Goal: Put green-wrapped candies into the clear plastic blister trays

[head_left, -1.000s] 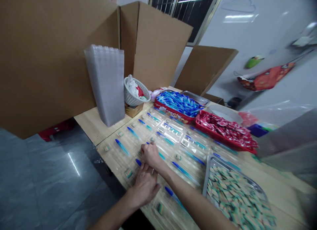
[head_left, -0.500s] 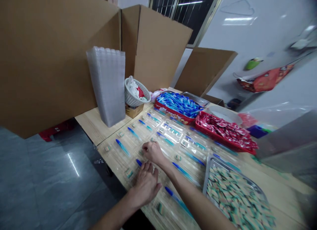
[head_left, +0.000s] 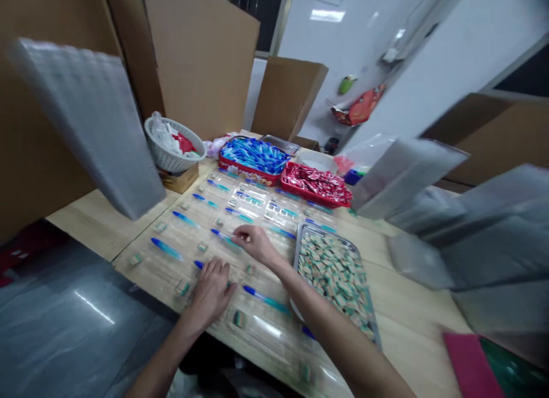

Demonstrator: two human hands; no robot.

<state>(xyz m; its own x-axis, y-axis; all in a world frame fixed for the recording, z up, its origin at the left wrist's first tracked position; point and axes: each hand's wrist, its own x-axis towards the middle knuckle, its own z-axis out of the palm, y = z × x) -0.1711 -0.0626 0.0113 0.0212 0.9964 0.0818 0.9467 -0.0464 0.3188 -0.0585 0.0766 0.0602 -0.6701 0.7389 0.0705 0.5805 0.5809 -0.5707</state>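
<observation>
On the near part of the wooden table (head_left: 412,306), the left hand (head_left: 211,288) is lying palm down with its fingers loosely spread on the clear blister sheet (head_left: 261,329). It is covering most of one pen, whose blue end (head_left: 198,265) is poking out to the left. Just beyond it, the right hand (head_left: 256,245) is reaching leftward, its fingertips (head_left: 238,235) bunching on the end of a second blue pen (head_left: 223,237). Whether they are pinching it or only pressing it is not clear. That pen is lying in its slot, its long axis slanting from far-left to near-right, with the right hand the nearer of the two. A metal tray (head_left: 297,261) of small erasers is sitting just right of the right wrist.
</observation>
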